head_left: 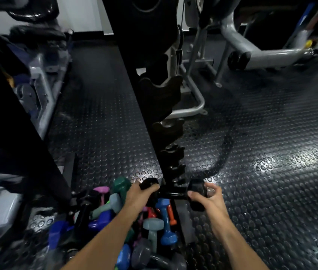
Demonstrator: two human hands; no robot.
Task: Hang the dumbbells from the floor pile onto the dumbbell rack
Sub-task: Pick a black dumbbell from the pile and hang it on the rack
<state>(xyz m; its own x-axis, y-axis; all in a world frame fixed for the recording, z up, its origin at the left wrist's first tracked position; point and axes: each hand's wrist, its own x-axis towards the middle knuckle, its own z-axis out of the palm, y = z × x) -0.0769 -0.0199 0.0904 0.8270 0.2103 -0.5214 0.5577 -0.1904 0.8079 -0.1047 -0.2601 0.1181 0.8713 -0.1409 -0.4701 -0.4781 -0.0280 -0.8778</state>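
Both hands, left hand (136, 193) and right hand (208, 197), grip the ends of a black dumbbell (173, 193) at the dumbbell rack (166, 106) foot, beside the floor pile (134, 227).

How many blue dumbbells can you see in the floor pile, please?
3: one upright in the pile's middle, one at the bottom edge, one darker at the left. Others may be hidden underneath.

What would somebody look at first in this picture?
Probably the black dumbbell low in the middle, held by the left hand and right hand at its two ends. Next, the colourful dumbbell pile on the floor beneath, and the tall black rack rising behind.
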